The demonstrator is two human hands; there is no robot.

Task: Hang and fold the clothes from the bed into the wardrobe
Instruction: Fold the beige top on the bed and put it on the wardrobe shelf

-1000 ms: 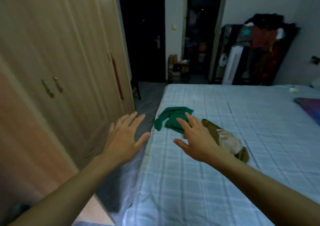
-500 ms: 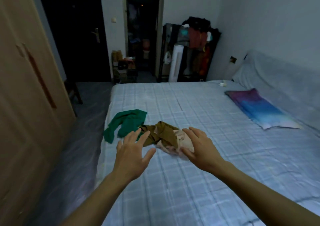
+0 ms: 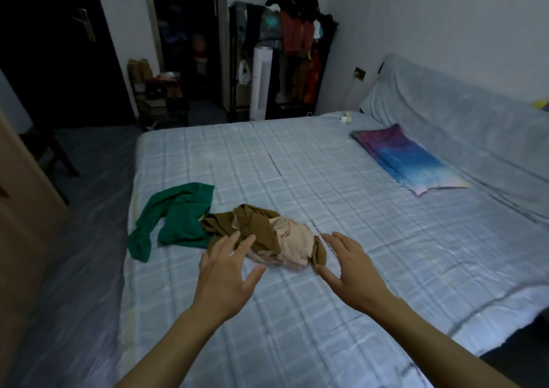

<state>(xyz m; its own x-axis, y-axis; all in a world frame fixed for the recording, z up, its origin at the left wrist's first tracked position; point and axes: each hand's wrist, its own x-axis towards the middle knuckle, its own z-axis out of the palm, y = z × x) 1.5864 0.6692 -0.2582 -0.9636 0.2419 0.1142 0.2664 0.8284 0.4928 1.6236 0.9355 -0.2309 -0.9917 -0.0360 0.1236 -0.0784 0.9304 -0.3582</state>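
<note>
at the far left a wooden wardrobe (image 3: 17, 209) is showing only an edge, so its inside is staying out of view. a green garment (image 3: 181, 218) is lying crumpled near the left edge of the bed (image 3: 297, 343), one sleeve trailing toward the near side. the left hand (image 3: 228, 277) is hovering with fingers spread and relaxed, gripping nothing, its fingertips reaching over the near edge of a brown garment (image 3: 255, 227); whether they are touching the cloth cannot be told. that brown garment is lying bunched against the green one and tangled with a pale pink garment (image 3: 294, 239), all three resting on the checked sheet. behind the bed a dark clothes rack (image 3: 285, 60) is holding red, orange and black clothes, with more heaped on top. the right hand (image 3: 353, 271) is likewise spread wide and holding nothing, just beside the right end of the pile. further right a purple-and-blue pillow (image 3: 410, 159) is lying flat on the bed.
</note>
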